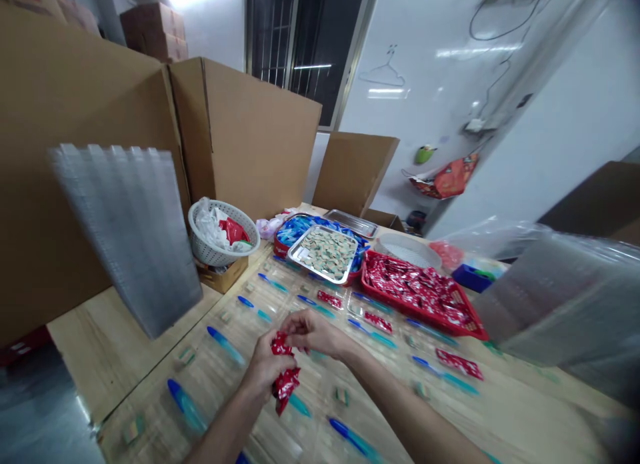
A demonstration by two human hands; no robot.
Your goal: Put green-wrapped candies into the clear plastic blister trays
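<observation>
Right now, through the head camera, I see the left hand [267,364] closed round a small bunch of red packets [286,384], fingers and thumb wrapped about the middle, with the lower end hanging out below. The right hand [315,332] meets it from the other side, its fingers bent in close at the bunch's upper end; I cannot tell whether they have hold of a packet or only touch it. Both hands are above the counter [535,411], near the middle of my view.

Beneath and around them I make out clear plastic compartments in rows, rather blurred, with blue-and-turquoise pen-like items [445,376] lying at a slant and small green-and-beige pieces [342,396] beside several. Three single red packets lie flat among the farther rows.

Beyond the hands stands a red basket [477,331] heaped with more of the packets. To its left, a metal tray [316,271] full of the green-and-beige pieces rests over a pile of blue items [293,232]. Farther left I see a white perforated basket [216,254] holding plastic bags, set on a small cardboard box [225,277], and beside that a tall stack of clear trays [133,237], smeared by motion blur.
</observation>
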